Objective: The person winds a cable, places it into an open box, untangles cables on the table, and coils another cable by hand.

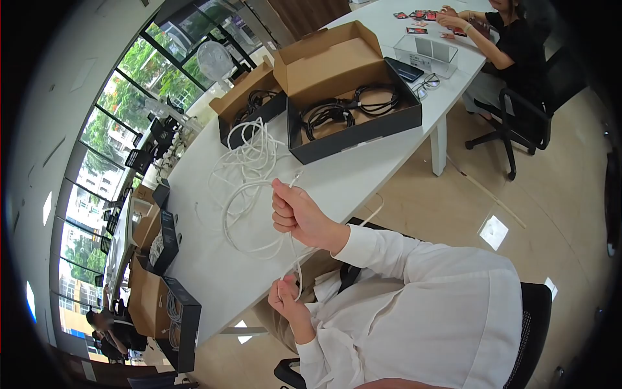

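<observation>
My right hand (298, 212) is raised over the near edge of the table, its fist closed around a white cable (228, 227). A plug end (297, 176) of white cable shows just above that fist. Lower down, close to my lap, my left hand (289, 302) is closed on a stretch of white cable that runs between the two hands. Loose loops of the cable droop to the left of my right hand. Beyond them lies a tangled heap of white cable (249, 152) on the white table (259, 279).
An open box (363, 133) with coiled black cables stands past the heap, beside a second one (227, 126). More open boxes (188, 330) line the left side. A clear plastic container (424, 58) and glasses (427, 84) sit farther right. A seated person (512, 58) handles small red items.
</observation>
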The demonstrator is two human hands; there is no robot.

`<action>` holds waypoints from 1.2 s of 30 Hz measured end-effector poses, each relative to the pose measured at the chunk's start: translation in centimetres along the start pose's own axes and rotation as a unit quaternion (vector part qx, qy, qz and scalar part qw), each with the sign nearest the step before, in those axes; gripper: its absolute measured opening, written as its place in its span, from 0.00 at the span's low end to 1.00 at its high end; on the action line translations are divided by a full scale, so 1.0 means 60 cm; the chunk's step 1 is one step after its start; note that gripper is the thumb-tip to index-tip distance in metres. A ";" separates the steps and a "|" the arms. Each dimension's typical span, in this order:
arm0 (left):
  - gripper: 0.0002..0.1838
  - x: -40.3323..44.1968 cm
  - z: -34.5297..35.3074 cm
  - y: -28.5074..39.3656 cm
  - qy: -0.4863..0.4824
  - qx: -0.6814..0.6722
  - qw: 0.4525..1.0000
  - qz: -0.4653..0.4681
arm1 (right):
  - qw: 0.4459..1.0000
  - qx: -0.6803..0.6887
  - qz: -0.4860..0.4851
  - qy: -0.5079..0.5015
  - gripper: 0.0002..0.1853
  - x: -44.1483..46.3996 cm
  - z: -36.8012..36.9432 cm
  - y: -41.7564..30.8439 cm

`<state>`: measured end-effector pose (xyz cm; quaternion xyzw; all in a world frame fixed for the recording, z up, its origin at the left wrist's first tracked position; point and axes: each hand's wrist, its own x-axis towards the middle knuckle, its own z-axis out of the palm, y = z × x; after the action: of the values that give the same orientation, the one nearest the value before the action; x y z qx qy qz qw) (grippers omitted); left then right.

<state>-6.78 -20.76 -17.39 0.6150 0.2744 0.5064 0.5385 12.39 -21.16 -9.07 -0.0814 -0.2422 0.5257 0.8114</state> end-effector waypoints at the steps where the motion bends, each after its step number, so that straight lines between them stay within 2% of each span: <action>1: 0.18 0.002 0.003 -0.002 -0.002 -0.004 1.000 0.001 | 1.000 -0.005 -0.001 0.002 0.23 0.000 0.000 -0.005; 4: 0.18 0.007 0.002 -0.012 -0.032 -0.031 0.999 0.003 | 1.000 -0.013 -0.011 0.011 0.23 -0.001 -0.003 -0.019; 7: 0.19 0.007 0.019 -0.001 -0.007 -0.028 1.000 0.001 | 0.999 -0.006 -0.026 0.021 0.23 -0.009 -0.007 -0.026; 10: 0.16 0.014 0.011 -0.022 -0.022 -0.066 0.998 0.000 | 0.998 -0.003 -0.048 0.031 0.22 -0.021 -0.006 -0.035; 22: 0.16 0.015 0.019 -0.014 -0.132 -0.136 0.981 -0.028 | 0.989 -0.036 -0.128 0.071 0.23 -0.076 0.010 -0.058; 25: 0.15 0.016 0.020 -0.012 -0.118 -0.187 0.974 -0.043 | 0.986 -0.042 -0.143 0.080 0.23 -0.090 0.011 -0.059; 28: 0.11 0.021 0.028 0.012 -0.135 -0.248 0.959 -0.026 | 0.980 -0.057 -0.168 0.094 0.23 -0.103 0.012 -0.071; 32: 0.04 0.042 0.019 0.039 -0.161 -0.260 0.952 -0.019 | 0.966 -0.056 -0.205 0.145 0.23 -0.123 0.007 -0.094; 35: 0.07 0.057 0.014 0.050 -0.173 -0.304 0.937 -0.021 | 0.960 -0.033 -0.220 0.172 0.22 -0.140 -0.005 -0.109; 36: 0.11 0.064 0.005 0.053 -0.209 -0.325 0.922 -0.026 | 0.957 -0.027 -0.227 0.179 0.22 -0.144 -0.005 -0.113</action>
<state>-5.89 -18.31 -13.12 0.4907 -0.0080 0.4141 0.7666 15.20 -31.74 -9.39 -0.1387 -0.1187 0.2974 0.9371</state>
